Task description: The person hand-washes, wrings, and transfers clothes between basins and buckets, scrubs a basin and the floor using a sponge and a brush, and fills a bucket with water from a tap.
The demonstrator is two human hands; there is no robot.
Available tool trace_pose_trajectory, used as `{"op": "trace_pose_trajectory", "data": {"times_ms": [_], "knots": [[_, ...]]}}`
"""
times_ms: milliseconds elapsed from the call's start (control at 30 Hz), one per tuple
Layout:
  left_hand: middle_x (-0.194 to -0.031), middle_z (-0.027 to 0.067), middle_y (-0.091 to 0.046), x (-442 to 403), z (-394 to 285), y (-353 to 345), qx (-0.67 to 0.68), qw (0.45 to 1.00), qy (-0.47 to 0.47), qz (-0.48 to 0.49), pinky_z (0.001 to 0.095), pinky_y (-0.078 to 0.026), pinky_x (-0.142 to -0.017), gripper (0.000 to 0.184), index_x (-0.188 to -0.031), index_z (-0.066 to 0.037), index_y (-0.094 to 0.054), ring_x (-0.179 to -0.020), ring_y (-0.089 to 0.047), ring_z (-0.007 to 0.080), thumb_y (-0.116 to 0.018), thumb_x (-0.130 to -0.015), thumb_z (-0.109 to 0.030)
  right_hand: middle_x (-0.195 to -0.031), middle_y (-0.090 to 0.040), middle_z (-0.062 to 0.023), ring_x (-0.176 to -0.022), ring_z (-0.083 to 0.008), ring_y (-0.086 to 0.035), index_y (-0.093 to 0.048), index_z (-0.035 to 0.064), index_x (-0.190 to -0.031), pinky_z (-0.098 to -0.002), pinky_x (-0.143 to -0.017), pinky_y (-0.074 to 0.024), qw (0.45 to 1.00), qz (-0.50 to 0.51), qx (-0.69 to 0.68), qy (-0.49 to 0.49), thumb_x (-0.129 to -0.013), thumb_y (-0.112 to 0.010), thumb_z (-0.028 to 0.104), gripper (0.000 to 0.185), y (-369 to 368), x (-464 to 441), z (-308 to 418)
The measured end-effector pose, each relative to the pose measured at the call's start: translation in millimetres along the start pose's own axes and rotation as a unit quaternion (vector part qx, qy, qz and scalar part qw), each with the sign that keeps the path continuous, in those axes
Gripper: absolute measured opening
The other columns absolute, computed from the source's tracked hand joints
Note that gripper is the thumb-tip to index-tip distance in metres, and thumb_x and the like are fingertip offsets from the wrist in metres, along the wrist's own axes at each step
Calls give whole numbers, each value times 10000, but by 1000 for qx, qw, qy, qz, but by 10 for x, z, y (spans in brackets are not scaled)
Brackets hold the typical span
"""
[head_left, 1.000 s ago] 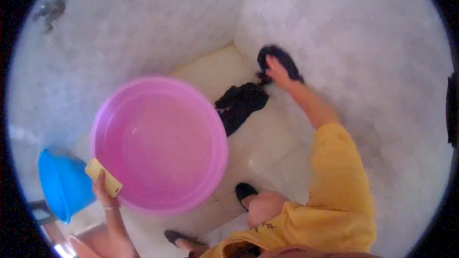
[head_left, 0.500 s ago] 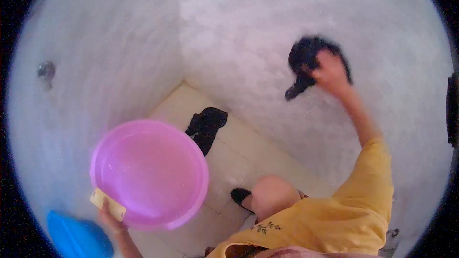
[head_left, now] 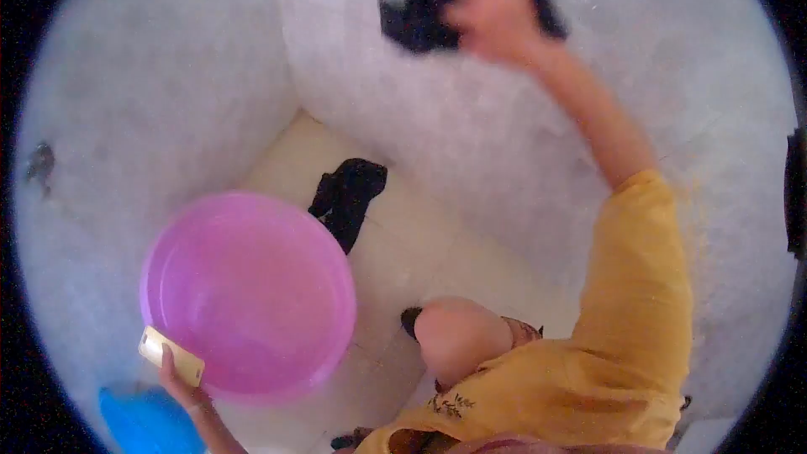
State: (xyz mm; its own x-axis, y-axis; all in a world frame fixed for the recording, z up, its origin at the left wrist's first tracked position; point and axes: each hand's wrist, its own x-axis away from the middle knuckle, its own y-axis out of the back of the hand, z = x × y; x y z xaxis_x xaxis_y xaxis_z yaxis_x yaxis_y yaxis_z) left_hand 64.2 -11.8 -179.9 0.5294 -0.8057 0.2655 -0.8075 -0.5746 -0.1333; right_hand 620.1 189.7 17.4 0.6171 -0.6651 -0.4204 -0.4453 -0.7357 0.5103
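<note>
My right hand [head_left: 494, 17] presses a crumpled black cloth [head_left: 427, 13] against the pale wall high up. Its fingers are spread over the cloth and blurred by motion. In my left hand [head_left: 175, 377] is a flat, pale-yellow rectangular block [head_left: 171, 355] with rounded corners, the thumb lying across it. What exactly this block is, I cannot make out. Hand and block overlap the lower left rim of a large round pink basin [head_left: 336, 332]; whether they touch it I cannot tell. A second black cloth [head_left: 351, 197] lies on the floor just beyond the basin.
A blue plastic container [head_left: 147, 422] stands at lower left, below my left hand. A metal wall fitting [head_left: 40, 166] juts from the left wall. The beige tiled floor [head_left: 420, 235] meets two walls at a corner. My bent knee [head_left: 458, 332] is beside the basin.
My right hand has moved up and to the left along the wall with the black cloth. The left hand still holds the yellow block by the basin. The view has shifted slightly.
</note>
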Motion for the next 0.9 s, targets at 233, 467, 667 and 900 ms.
{"op": "trace_pose_trajectory", "data": {"times_ms": [233,467,667,900], "knots": [[-847,51,-522,143,-108,-215,-61,997,-19,-36,262,-427,-615,390,-1000,1,-492,-731,-523,156,-552,-748,-290,-1080,-431,-153,-1064,-339,-346,-589,55,-719,-539,-858,-305,891,192,-401,89,-667,-535,141,113,-1389,1591,2119],[-916,78,-552,276,-243,-469,-111,993,4,-35,288,-444,-677,437,-1073,-5,-456,-784,-556,181,-538,-763,-301,-1030,-434,-156,-989,-318,-381,-591,148,-819,-445,-786,-304,863,75,-489,-106,-469,-654,159,356,-951,1198,2534],[-899,70,-564,417,-299,-681,-88,996,-3,-9,287,-461,-672,381,-1060,-11,-463,-778,-566,177,-531,-775,-256,-1152,-351,-249,-1097,-389,-311,-475,188,-1119,-438,-920,-259,739,66,-657,-136,-651,-613,255,493,-1558,888,3879],[-879,59,-563,311,-371,-560,-218,976,25,-19,267,-453,-663,409,-1059,-16,-461,-754,-560,162,-556,-750,-267,-1186,-359,-250,-913,-414,-491,-363,223,-1219,-447,-762,-425,633,203,-711,-231,-714,-549,228,538,-949,1777,4771]]}}
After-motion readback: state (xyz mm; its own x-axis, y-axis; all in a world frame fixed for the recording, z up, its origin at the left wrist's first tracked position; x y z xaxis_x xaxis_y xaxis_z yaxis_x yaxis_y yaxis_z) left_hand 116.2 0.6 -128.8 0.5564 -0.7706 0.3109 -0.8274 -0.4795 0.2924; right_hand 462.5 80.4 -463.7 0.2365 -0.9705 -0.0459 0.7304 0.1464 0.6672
